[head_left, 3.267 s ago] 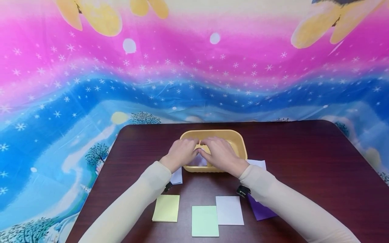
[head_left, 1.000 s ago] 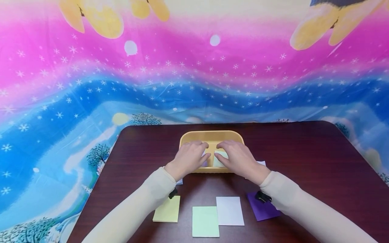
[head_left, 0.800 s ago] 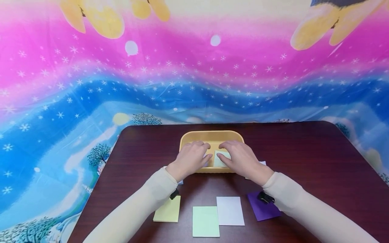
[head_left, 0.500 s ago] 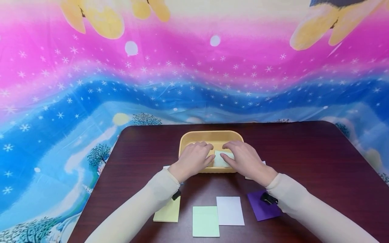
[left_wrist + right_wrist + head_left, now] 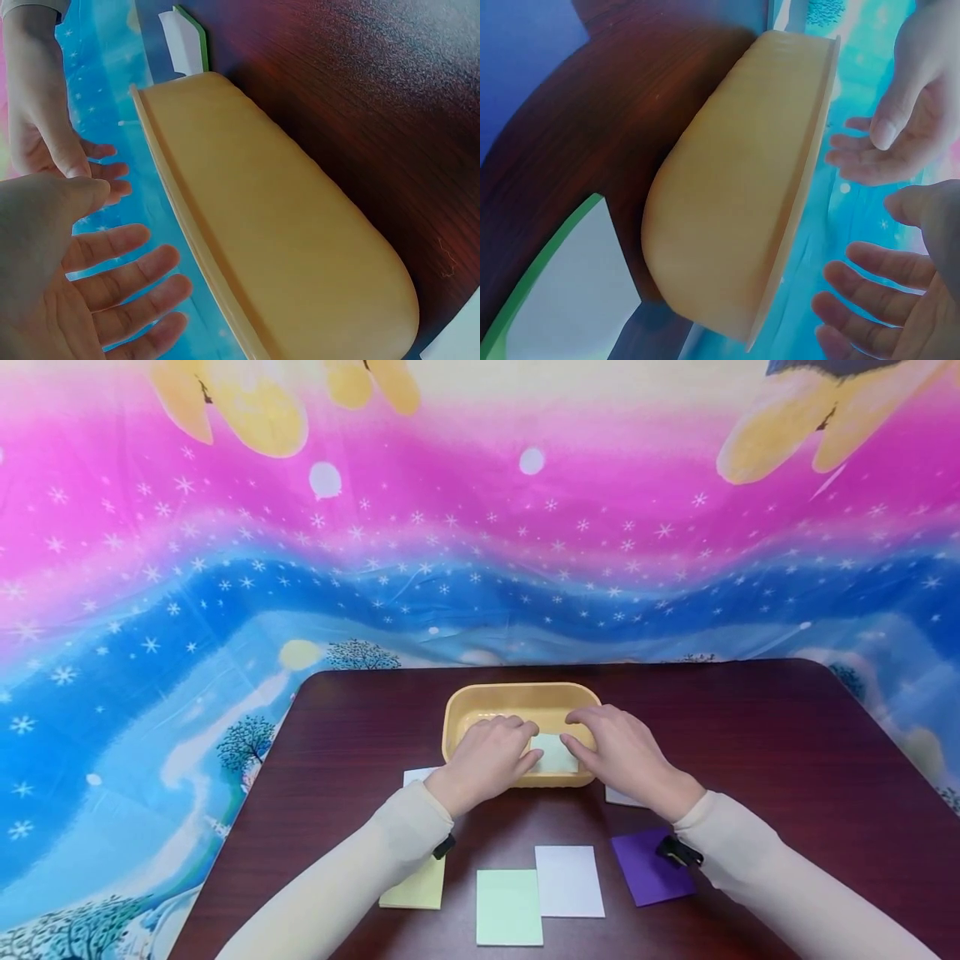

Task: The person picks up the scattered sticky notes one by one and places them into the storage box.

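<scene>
A yellow plastic basket [image 5: 517,697] stands toward the back of the table. Inside it, at the front right, lies a pale green paper square [image 5: 553,753]. Over the basket's front middle hovers my left hand [image 5: 491,758], its fingers loosely bent and holding nothing. My right hand [image 5: 626,752] is above the right end, thumb and fingers apart, also without anything in its grasp. In the left wrist view both hands show above the rim, and the palm of the left hand [image 5: 112,292] is bare. Part of the basket's inside is hidden behind the left hand.
Nearer the front lie a yellow pad [image 5: 412,891], a light green pad [image 5: 509,907], a white pad [image 5: 572,881] and a purple pad [image 5: 652,870]. White pads lie beside the basket at left [image 5: 417,774] and right [image 5: 621,797], partly covered by the arms.
Both hands have moved right, from close together over the basket's left half to farther apart. The pale green square has come into view; the lilac paper at the left is no longer visible.
</scene>
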`<control>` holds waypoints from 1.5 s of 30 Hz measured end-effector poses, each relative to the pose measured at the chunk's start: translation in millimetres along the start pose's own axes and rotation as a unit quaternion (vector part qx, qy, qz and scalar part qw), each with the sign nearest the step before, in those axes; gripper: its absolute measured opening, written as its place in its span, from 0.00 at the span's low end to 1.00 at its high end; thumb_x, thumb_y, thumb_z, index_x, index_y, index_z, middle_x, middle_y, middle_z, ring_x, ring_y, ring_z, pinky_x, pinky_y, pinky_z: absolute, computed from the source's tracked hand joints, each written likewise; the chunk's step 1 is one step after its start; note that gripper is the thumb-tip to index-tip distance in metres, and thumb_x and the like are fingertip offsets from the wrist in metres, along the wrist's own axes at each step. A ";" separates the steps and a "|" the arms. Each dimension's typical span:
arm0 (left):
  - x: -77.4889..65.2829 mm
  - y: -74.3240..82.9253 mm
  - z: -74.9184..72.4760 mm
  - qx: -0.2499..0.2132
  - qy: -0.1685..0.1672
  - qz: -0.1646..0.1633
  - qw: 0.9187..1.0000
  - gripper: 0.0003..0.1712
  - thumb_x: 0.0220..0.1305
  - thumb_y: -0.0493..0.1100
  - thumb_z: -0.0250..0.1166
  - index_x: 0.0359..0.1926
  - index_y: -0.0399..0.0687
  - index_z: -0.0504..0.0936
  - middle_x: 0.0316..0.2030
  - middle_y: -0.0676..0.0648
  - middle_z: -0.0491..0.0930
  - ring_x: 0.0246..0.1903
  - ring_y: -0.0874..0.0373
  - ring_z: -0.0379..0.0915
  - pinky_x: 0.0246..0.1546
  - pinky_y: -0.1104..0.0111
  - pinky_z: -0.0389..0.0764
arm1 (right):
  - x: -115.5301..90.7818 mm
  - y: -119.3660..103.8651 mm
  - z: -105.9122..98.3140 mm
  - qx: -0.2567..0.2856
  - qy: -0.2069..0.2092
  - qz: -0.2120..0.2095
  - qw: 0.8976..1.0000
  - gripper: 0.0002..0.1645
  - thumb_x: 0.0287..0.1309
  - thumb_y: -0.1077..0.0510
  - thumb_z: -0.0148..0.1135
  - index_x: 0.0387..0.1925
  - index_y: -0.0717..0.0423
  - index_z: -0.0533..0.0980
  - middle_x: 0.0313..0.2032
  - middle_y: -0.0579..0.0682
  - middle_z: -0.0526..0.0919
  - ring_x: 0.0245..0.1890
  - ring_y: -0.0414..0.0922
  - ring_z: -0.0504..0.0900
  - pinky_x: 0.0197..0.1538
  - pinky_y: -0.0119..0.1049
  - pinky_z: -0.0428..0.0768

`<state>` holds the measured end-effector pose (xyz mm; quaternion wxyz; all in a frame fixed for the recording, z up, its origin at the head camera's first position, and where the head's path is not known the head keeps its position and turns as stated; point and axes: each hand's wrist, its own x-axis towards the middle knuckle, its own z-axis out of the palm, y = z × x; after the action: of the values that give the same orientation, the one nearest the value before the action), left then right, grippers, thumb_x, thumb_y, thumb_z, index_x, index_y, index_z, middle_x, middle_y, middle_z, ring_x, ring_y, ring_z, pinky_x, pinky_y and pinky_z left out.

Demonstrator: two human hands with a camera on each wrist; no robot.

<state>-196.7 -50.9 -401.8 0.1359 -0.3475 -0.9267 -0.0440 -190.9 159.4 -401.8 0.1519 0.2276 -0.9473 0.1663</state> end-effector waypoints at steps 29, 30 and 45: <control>3.6 18.5 -0.8 -0.003 -0.003 0.015 1.000 0.20 0.65 0.57 0.53 0.46 0.51 0.81 0.36 0.54 0.79 0.33 0.60 0.74 0.33 0.66 0.76 | -15.1 31.0 -12.7 -0.010 0.027 0.020 0.999 0.21 0.54 0.46 0.62 0.45 0.56 0.80 0.43 0.53 0.83 0.43 0.50 0.80 0.37 0.47 0.78; 4.2 19.3 -1.3 -0.005 -0.003 0.015 1.000 0.20 0.65 0.57 0.53 0.47 0.51 0.80 0.37 0.53 0.80 0.34 0.60 0.74 0.34 0.66 0.76 | -15.5 32.0 -13.3 -0.008 0.025 0.022 0.999 0.21 0.55 0.46 0.62 0.45 0.56 0.80 0.43 0.53 0.83 0.43 0.50 0.80 0.37 0.48 0.78; 10.5 31.3 -3.0 -0.022 -0.018 0.011 1.000 0.21 0.65 0.58 0.53 0.50 0.52 0.80 0.39 0.54 0.80 0.36 0.60 0.74 0.36 0.67 0.75 | -27.5 51.2 -10.2 -0.011 0.002 0.062 0.998 0.20 0.58 0.48 0.59 0.45 0.57 0.80 0.43 0.56 0.83 0.42 0.52 0.79 0.38 0.50 0.79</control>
<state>-183.1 -21.2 -396.4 0.1122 -0.3609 -0.9241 -0.0564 -190.1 216.9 -415.2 0.1454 0.1667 -0.9612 0.1651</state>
